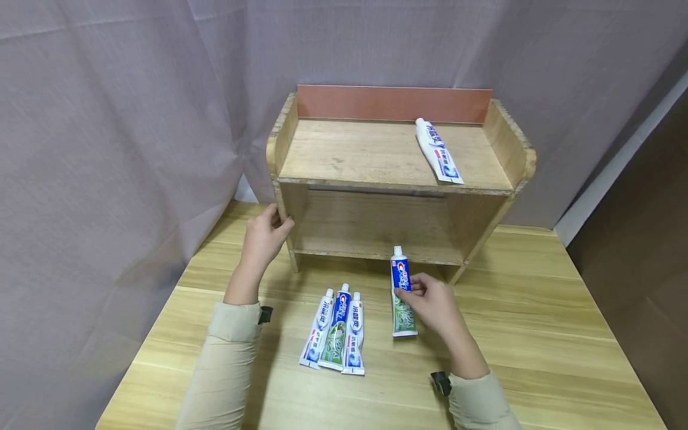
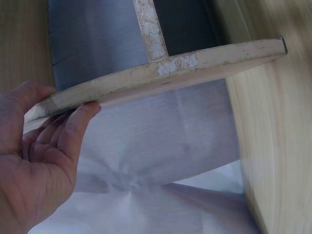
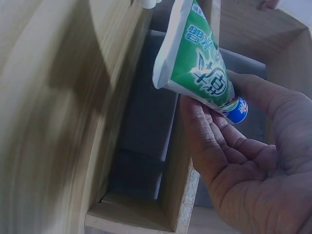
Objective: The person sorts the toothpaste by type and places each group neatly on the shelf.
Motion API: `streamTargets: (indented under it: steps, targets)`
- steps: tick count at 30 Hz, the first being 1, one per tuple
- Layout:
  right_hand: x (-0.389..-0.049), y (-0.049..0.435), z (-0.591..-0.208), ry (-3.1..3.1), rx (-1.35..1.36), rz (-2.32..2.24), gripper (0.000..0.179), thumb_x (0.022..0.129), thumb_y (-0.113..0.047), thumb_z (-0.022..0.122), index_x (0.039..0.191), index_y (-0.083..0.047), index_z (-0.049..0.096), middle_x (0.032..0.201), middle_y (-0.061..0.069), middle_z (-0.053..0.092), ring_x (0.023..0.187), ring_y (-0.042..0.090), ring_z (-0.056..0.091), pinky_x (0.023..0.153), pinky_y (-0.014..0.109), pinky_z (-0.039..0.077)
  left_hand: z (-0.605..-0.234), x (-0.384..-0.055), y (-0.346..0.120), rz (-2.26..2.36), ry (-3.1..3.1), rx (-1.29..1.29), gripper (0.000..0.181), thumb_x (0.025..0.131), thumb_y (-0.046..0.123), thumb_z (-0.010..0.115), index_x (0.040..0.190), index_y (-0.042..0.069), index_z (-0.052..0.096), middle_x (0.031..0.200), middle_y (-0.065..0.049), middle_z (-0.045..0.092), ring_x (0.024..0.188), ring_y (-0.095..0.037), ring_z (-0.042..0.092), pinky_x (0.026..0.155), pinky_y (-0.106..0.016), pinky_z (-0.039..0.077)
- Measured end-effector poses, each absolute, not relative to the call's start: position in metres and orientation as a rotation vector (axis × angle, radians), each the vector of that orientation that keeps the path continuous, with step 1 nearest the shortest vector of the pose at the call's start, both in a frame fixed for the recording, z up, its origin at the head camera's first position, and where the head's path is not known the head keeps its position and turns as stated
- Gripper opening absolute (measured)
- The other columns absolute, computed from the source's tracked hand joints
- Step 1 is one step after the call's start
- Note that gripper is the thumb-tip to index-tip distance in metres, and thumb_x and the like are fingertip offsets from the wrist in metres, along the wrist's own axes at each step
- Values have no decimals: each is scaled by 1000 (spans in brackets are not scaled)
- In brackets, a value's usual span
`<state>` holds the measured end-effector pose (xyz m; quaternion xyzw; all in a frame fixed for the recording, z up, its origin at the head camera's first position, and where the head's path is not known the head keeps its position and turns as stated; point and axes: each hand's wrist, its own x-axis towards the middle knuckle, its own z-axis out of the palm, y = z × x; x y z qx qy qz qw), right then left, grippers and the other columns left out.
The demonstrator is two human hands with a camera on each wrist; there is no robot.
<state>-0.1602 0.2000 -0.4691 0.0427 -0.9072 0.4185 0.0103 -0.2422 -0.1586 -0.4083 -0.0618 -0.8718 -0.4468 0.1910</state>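
Note:
My right hand [image 1: 434,301] pinches a blue and green toothpaste tube [image 1: 401,272] between thumb and fingers, cap pointing away, in front of the wooden shelf. Up close in the right wrist view, the tube's green end [image 3: 195,63] shows above the fingers. With thumb and fingers on either side, my left hand [image 1: 264,236] grips the left side panel [image 2: 122,83] of the shelf. A white toothpaste tube [image 1: 436,152] lies on the upper board, its bottom end at the front edge. Three more tubes [image 1: 337,334] lie side by side on the table, a blue and green one between two white ones.
The two-tier wooden shelf [image 1: 355,152] stands at the back of the table [image 1: 537,334], with a reddish-brown strip [image 1: 392,103] along its top rear. Grey cloth [image 1: 134,107] hangs behind and to the left. A dark brown surface [image 1: 639,239] borders the right side.

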Motion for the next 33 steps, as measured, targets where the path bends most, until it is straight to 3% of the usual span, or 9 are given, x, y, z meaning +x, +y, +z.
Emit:
streamTargets:
  steps: [33]
  targets:
    - [-169,204,-464,-2836,106,1259,42,87,-32,79,107,3,68,97,14,73,87,24,70,76,37,61,-405,-240,-158,-1270,-2487,-147,27,96,18,64,116,1,67,117,-20,70,106,-33,70,89,-40,60]
